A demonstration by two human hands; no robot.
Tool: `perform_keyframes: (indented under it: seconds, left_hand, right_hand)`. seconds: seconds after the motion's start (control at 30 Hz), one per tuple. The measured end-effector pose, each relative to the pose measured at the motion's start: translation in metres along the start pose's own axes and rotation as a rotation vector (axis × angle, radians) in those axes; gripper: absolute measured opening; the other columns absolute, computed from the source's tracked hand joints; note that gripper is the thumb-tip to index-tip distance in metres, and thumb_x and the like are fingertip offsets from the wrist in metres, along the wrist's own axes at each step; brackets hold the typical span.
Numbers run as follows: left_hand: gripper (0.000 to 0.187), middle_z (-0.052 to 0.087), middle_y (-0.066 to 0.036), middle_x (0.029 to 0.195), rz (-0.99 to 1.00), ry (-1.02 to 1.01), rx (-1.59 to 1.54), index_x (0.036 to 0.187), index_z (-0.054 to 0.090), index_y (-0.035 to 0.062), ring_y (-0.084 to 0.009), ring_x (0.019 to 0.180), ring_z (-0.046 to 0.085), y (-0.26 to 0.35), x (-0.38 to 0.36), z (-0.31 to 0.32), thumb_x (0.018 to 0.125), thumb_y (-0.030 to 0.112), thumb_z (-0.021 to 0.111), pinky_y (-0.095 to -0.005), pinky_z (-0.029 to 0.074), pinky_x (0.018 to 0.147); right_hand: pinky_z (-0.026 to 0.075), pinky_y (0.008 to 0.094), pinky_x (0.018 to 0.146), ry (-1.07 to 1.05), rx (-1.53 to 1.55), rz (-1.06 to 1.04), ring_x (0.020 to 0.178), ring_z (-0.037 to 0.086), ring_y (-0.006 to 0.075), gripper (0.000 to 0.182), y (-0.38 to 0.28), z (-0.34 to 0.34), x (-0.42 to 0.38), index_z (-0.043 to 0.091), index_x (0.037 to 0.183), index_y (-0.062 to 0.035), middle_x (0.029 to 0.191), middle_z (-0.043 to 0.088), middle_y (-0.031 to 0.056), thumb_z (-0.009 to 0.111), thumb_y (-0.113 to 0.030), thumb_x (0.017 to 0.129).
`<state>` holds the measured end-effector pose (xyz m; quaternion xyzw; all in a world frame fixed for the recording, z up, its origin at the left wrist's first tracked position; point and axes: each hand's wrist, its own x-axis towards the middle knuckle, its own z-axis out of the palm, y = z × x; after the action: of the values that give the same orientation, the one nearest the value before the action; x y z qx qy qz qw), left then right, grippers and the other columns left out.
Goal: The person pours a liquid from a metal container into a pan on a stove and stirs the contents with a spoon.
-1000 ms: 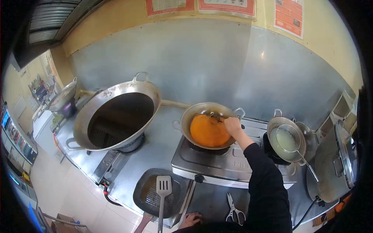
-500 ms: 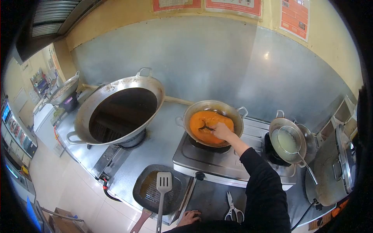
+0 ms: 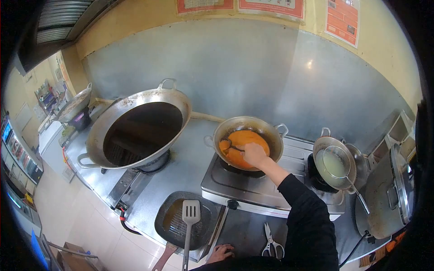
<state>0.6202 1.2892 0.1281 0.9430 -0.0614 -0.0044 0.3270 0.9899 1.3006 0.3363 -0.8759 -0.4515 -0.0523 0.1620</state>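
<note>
My right hand is closed around the dark handle of a ladle over the middle wok. The ladle's bowl carries orange sauce at the left side of the wok. Below it, thick orange sauce covers the wok's bottom. Down at the counter's front edge, my left hand rests with its fingers laid on the dark surface, holding nothing. Close to it on the left is a square grill pan with a grey slotted turner lying across it. Kitchen scissors lie to its right.
A large wok of dark oil stands at left. On the stove's right burner, a smaller pan of cloudy liquid holds a wire strainer. A big lidded pot stands at far right; a metal splashback rises behind.
My right hand has shifted slightly left, and the ladle's bowl has come up out of the sauce toward the wok's left side. My left hand stays in place.
</note>
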Motion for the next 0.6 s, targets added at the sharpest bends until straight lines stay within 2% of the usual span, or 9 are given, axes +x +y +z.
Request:
perform_keyframes:
  seconds: [0.07, 0.37, 0.57, 0.6]
  left_hand:
    - [0.012, 0.043, -0.002, 0.112, 0.004, -0.005, -0.007, 0.083, 0.056, 0.0182, -0.017, 0.113, 0.034, -0.001, 0.0, 0.001, 0.072, 0.018, 0.05, -0.0387, 0.02, 0.093]
    - [0.013, 0.043, -0.005, 0.111, -0.009, -0.012, -0.075, 0.083, 0.056, 0.0148, -0.02, 0.113, 0.033, 0.001, 0.001, -0.002, 0.072, 0.018, 0.049, -0.0396, 0.02, 0.093]
    - [0.012, 0.044, -0.004, 0.11, 0.012, 0.008, -0.047, 0.083, 0.055, 0.0166, -0.02, 0.113, 0.034, 0.001, 0.001, -0.002, 0.072, 0.018, 0.05, -0.0398, 0.02, 0.093]
    - [0.011, 0.045, -0.003, 0.11, 0.016, 0.007, -0.037, 0.082, 0.055, 0.0174, -0.0199, 0.113, 0.034, 0.0, 0.001, -0.001, 0.072, 0.017, 0.05, -0.0397, 0.02, 0.094]
  right_hand:
    - [0.046, 0.0392, 0.059, 0.016, -0.127, -0.055, 0.066, 0.057, 0.0305, 0.021, -0.002, 0.004, 0.0, 0.06, 0.088, -0.0112, 0.068, 0.058, 0.0165, 0.05, -0.014, 0.07]
    - [0.046, 0.0368, 0.053, 0.06, -0.223, -0.146, 0.061, 0.058, 0.0272, 0.02, -0.013, 0.005, -0.006, 0.059, 0.087, -0.0083, 0.065, 0.058, 0.0141, 0.044, -0.011, 0.073]
    - [0.046, 0.0351, 0.051, 0.046, -0.264, -0.085, 0.06, 0.059, 0.0255, 0.02, -0.019, 0.003, -0.008, 0.059, 0.087, -0.0083, 0.063, 0.058, 0.0126, 0.041, -0.013, 0.079]
    - [0.046, 0.0353, 0.051, 0.058, -0.274, -0.082, 0.059, 0.058, 0.0255, 0.022, -0.02, 0.003, -0.008, 0.058, 0.092, -0.0095, 0.063, 0.058, 0.0124, 0.042, -0.012, 0.077]
